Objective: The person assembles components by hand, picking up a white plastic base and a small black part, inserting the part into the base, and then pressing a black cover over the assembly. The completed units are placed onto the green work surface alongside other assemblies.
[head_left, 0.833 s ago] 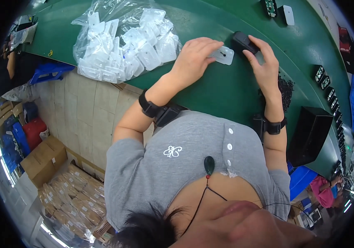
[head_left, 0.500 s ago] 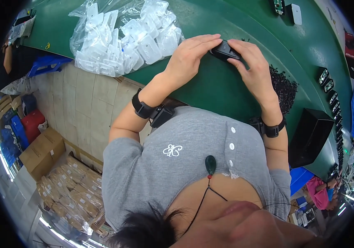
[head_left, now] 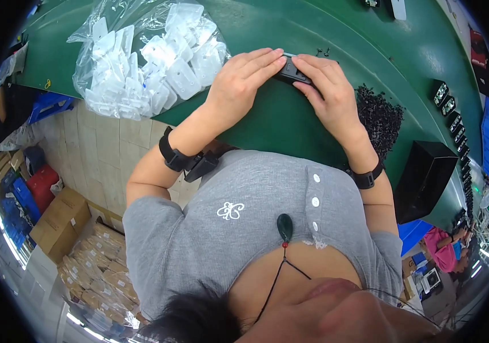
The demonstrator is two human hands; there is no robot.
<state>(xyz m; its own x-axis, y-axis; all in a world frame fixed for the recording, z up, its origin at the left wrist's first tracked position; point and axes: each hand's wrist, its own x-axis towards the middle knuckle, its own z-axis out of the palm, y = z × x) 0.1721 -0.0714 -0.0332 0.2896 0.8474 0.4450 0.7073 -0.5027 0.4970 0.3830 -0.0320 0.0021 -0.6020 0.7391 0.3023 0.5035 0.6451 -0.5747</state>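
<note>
Item: small black part [head_left: 291, 72], now pinched between our left hand [head_left: 239, 86] and right hand [head_left: 327, 91] low on the green bench [head_left: 290, 23], the white piece we showed earlier hidden, apparently pressed on.

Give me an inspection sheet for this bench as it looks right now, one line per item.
Surface: green table, partly bare around the hands.
Job's things: small black device held between both hands on the table.
Clutter: clear bag of white plastic parts at the left; pile of small black parts at the right; black box by the right forearm; row of small black units further right.
Grippers: left hand and right hand both closed on the device, fingers meeting over it.
Cables: nothing seen.
Surroundings: cardboard boxes and blue crates on the floor to the left; another person at lower right.
</note>
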